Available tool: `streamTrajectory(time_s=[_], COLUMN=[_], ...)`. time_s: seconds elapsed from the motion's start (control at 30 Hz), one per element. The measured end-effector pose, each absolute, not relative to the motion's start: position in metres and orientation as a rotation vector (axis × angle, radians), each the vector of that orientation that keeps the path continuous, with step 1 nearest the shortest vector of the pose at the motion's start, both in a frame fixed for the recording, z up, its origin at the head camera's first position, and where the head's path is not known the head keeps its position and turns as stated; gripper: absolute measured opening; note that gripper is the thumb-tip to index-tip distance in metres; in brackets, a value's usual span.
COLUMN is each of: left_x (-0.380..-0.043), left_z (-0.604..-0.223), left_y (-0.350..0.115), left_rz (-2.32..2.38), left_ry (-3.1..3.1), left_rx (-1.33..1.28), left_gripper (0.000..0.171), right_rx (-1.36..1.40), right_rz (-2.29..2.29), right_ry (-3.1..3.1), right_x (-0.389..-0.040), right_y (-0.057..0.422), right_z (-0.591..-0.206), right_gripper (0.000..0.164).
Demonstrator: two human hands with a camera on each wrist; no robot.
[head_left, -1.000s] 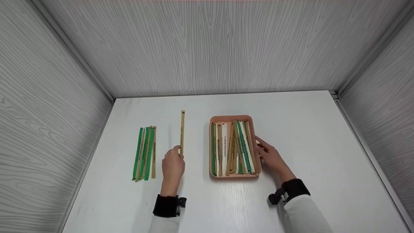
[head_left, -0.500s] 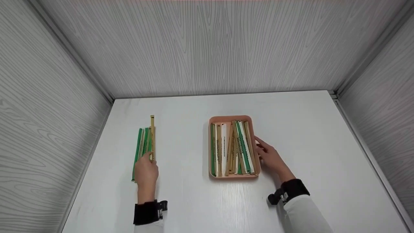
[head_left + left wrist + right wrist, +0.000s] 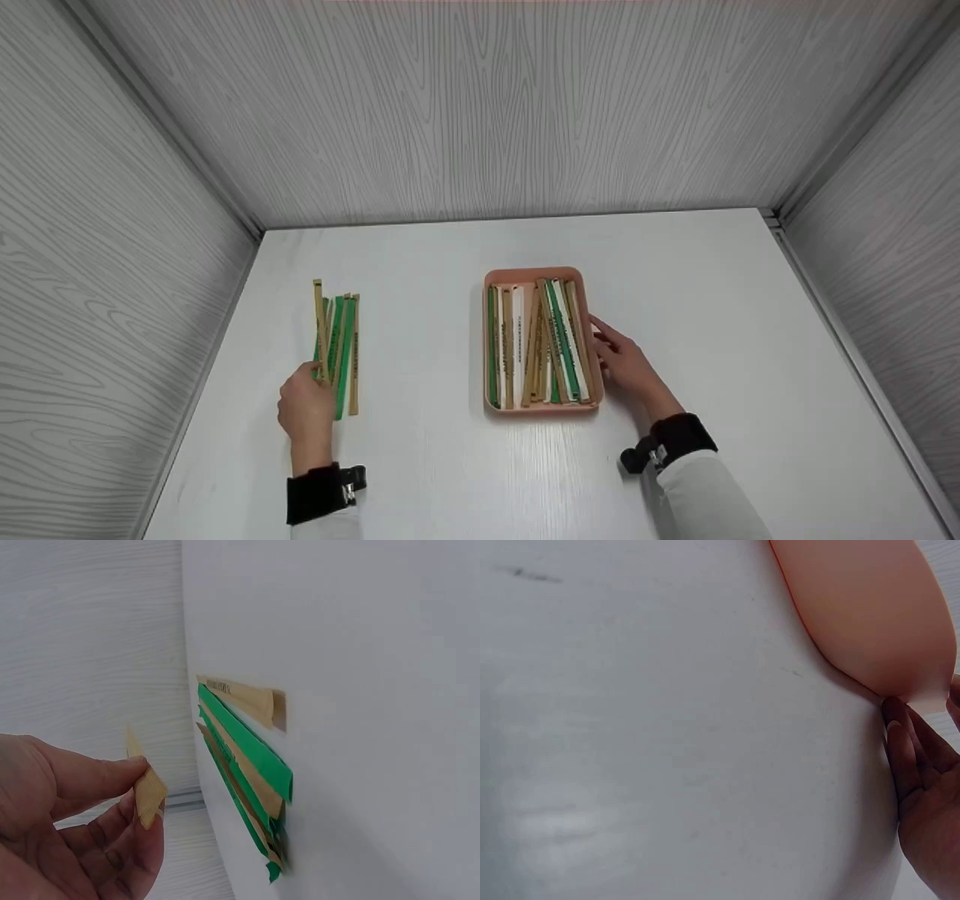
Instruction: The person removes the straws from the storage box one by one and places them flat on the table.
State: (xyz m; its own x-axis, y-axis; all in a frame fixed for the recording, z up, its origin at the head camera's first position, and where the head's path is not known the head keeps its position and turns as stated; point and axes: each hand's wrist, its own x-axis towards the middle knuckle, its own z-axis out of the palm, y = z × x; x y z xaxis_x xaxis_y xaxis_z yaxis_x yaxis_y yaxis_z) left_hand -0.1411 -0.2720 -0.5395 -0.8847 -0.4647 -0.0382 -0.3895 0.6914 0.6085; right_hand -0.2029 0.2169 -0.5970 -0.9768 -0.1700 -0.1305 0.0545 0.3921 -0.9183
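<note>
From my station I see a white table (image 3: pixel 690 300) boxed in by pale grey wood-grain panels: a far wall (image 3: pixel 480 112), a left wall (image 3: pixel 90 300) and a right wall (image 3: pixel 892 210). Grey strips (image 3: pixel 159 111) line the far corners, and I catch a soft glare (image 3: pixel 551 457) on the tabletop's near middle.

Packets (image 3: pixel 532 345) are green, tan and white, the tray (image 3: pixel 534 273) pink, walls (image 3: pixel 480 112) grey wood-grain.

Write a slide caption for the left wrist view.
Left hand pinches a tan packet, with green and tan packets lying on the table.
</note>
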Motion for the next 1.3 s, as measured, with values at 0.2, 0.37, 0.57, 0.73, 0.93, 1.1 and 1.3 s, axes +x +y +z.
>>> streamTrajectory(time_s=[0.2, 0.37, 0.57, 0.73, 0.93, 1.1, 1.3], left_x=[-0.140, -0.140, -0.143, -0.145, -0.147, -0.154, -0.163], left_z=[-0.546, -0.551, -0.555, -0.556, -0.553, -0.545, -0.536], left_y=[-0.288, -0.298, -0.305, -0.306, -0.298, -0.277, -0.228], left_rz=[-0.951, -0.953, -0.951, -0.924, -0.886, -0.921, -0.887], left_ry=[-2.806, -2.838, -2.905, -2.930, -2.860, -2.819, -2.827], left_rx=[0.781, 0.845, 0.866, 0.858, 0.820, 0.706, 0.472], left_gripper=[0.036, 0.037, 0.040, 0.039, 0.039, 0.038, 0.034], right_rx=[-0.109, -0.116, -0.123, -0.139, -0.142, -0.126, -0.122], right_rz=[-1.617, -1.609, -1.606, -1.597, -1.588, -1.592, -1.585], right_ry=[2.458, 2.472, 2.477, 2.475, 2.478, 2.470, 2.463], right_x=[-0.202, -0.203, -0.204, -0.204, -0.202, -0.202, -0.203], right_y=[0.217, 0.217, 0.218, 0.218, 0.217, 0.217, 0.217], right_z=[-0.597, -0.597, -0.599, -0.600, -0.598, -0.597, -0.596], right_gripper=[0.049, 0.049, 0.049, 0.050, 0.052, 0.052, 0.051])
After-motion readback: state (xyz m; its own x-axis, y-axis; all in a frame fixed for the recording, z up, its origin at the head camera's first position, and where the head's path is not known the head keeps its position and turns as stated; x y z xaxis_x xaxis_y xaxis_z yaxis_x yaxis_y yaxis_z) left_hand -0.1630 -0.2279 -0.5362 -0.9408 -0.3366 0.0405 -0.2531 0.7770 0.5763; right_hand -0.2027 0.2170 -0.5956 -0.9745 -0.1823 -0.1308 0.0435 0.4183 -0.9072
